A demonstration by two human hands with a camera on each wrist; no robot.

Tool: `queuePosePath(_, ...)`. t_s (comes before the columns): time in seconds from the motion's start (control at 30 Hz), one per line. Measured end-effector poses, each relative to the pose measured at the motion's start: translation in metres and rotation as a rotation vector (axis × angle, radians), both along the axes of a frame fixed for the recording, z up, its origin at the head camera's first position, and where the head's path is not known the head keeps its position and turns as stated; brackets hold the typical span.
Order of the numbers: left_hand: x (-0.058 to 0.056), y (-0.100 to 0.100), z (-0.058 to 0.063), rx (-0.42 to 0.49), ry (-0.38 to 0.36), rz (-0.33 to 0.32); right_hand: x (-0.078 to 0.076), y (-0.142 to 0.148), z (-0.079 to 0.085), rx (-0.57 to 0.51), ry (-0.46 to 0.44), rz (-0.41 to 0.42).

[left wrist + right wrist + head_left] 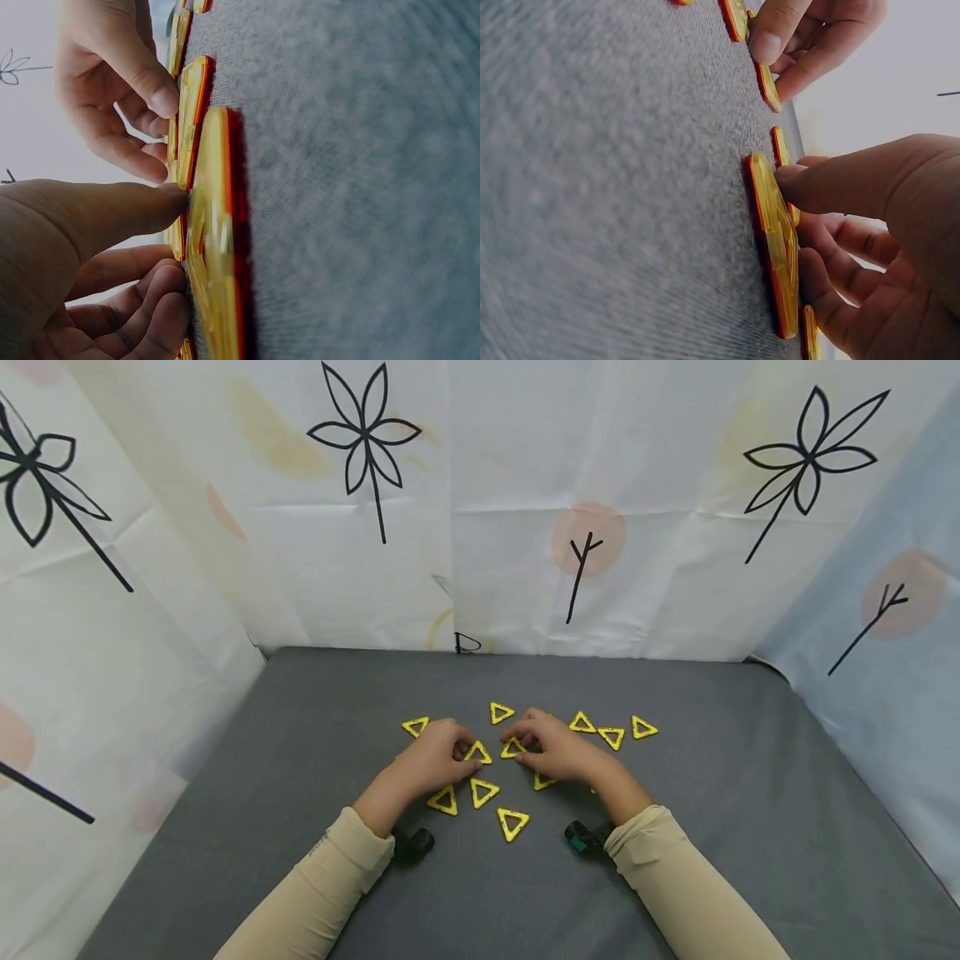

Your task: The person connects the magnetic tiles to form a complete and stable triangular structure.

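Note:
Both hands work over yellow triangle tiles with open centres, lying flat on the grey table. My left hand pinches one triangle tile, thumb on its near side and fingers on its far side. A short gap to the right, my right hand pinches another triangle tile between thumb and fingers. In the right wrist view, the left hand's tile rests on the cloth under its fingertips. A nearer triangle tile partly hides the left fingertips in the left wrist view.
Nearer me lie several loose tiles, among them one triangle in front. More tiles, such as one triangle at the right, are spread behind and beside the hands. A patterned white cloth hangs along the grey table's back edge.

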State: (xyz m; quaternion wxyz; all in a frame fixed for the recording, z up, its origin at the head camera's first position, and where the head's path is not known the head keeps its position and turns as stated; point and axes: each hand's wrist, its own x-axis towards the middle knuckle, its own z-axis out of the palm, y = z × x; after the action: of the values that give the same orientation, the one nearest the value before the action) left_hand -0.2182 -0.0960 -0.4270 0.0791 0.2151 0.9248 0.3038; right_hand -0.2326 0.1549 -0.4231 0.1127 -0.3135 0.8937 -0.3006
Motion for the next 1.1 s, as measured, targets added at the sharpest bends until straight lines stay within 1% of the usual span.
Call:
queuePosePath(0.1, 0.001, 0.0, 0.0, 0.01, 0.011, -0.018, -0.001, 0.002, -0.001, -0.029, 0.033, -0.009)
queuePosePath(0.17, 0.001, 0.001, 0.0, 0.011, 0.021, -0.026, 0.0, 0.004, 0.0, -0.04, 0.044, -0.039)
queuePosePath(0.27, 0.001, 0.002, -0.001, 0.007, 0.021, -0.026, 0.0, 0.005, 0.001, -0.028, 0.049, -0.086)
queuePosePath(0.33, 0.0, 0.002, -0.001, -0.001, 0.018, -0.025, 0.0, 0.005, 0.001, -0.005, 0.053, -0.098)
queuePosePath(0.5, 0.002, 0.003, -0.002, -0.023, 0.016, -0.03, 0.0, 0.003, -0.002, 0.028, 0.041, -0.071)
queuePosePath(0.7, 0.004, 0.004, 0.0, -0.041, 0.007, -0.038, 0.002, -0.001, -0.003, 0.026, 0.037, -0.031)
queuePosePath(0.87, 0.005, 0.004, 0.0, -0.036, 0.003, -0.042, 0.002, -0.004, -0.004, 0.018, 0.032, -0.024)
queuePosePath(1.1, 0.006, 0.004, 0.002, -0.043, 0.001, -0.045, 0.002, -0.007, -0.003, 0.037, 0.031, -0.025)
